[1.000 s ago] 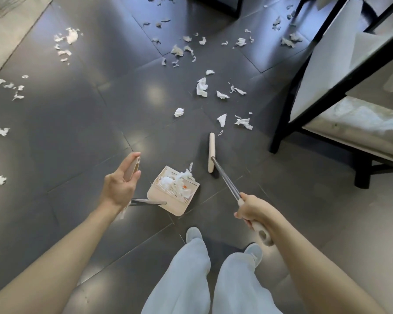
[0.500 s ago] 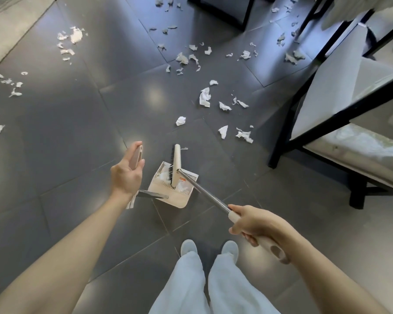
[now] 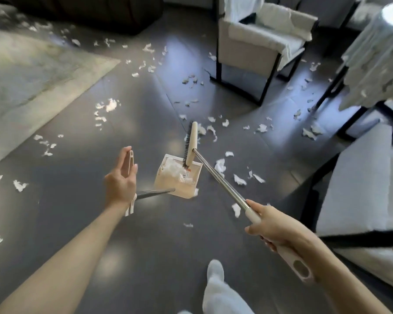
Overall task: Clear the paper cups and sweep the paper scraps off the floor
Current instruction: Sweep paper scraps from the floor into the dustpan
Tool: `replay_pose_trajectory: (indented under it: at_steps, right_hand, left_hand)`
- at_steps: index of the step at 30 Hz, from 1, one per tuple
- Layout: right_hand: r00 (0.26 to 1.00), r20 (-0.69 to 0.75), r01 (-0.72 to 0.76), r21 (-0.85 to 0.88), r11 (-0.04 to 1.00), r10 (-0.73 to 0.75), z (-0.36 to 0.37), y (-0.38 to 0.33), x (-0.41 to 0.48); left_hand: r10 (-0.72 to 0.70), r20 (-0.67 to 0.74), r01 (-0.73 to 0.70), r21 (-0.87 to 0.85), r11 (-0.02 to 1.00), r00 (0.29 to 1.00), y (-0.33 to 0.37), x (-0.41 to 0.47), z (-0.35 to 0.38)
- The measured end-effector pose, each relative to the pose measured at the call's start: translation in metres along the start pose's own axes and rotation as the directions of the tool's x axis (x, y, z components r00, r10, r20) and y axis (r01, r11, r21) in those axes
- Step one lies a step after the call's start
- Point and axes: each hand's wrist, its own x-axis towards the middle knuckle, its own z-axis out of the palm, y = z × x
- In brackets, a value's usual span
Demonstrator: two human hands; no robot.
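your dustpan [image 3: 179,181] sits on the floor [image 3: 77,200] just in front of you, with a heap of white paper scraps [image 3: 173,172] inside it. the small orange sticker [image 3: 188,170] on it is too blurry to read. your left hand [image 3: 120,180] pinches its upright handle between thumb and long fingers. your right hand [image 3: 275,230] is curled tight round the broom [image 3: 192,141] (its brush head lies over the pan's far edge). more scraps [image 3: 220,165] lie to the right and far ahead. a rug [image 3: 32,75] edges the far left, and a chair [image 3: 254,48] stands far right.
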Motion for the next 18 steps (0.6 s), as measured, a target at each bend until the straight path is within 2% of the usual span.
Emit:
replay_pose_trajectory:
  at_steps: [6,12,18]
  right_hand:
    - [0.990,-0.090,0.127,0.196,0.972,-0.111,-0.090,-0.083,0.095]
    - [0.961,-0.160,0.260,0.254,0.932,-0.225,-0.157,-0.194,0.225]
    - [0.962,-0.172,0.267,0.428,0.863,-0.213,-0.205,-0.324,0.385]
  left_hand:
    - [0.025,-0.153,-0.035,-0.065,0.997,0.988,0.055,0.119,0.032]
    - [-0.010,-0.268,-0.024,-0.124,0.992,0.963,0.064,0.283,0.057]
    - [0.043,-0.251,-0.093,-0.190,0.977,0.967,0.058,0.477,0.082]
